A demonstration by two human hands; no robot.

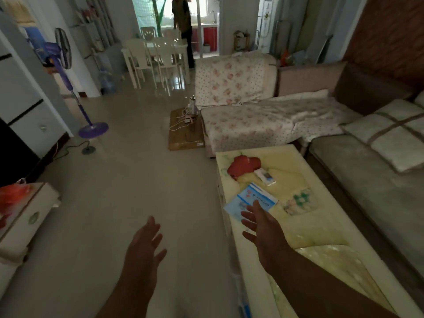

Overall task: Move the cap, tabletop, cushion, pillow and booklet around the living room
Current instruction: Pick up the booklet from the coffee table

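A blue and white booklet [250, 199] lies on the low table with its yellow cloth top [321, 230]. My right hand [263, 228] hovers open just at the booklet's near edge, fingers spread. My left hand [144, 244] is open over the floor, left of the table. A red cap [244, 166] lies at the table's far end, beside a small white box [265, 177]. A checked cushion [390, 136] rests on the grey sofa [371, 180] to the right. A pale pillow [305, 95] lies on the floral sofa [252, 120].
A purple standing fan [66, 72] is at the left. A wooden board [185, 131] with a kettle and cables sits on the floor by the floral sofa. A white cabinet [25, 216] is near left. A dining table [158, 53] and a person [183, 24] are far back.
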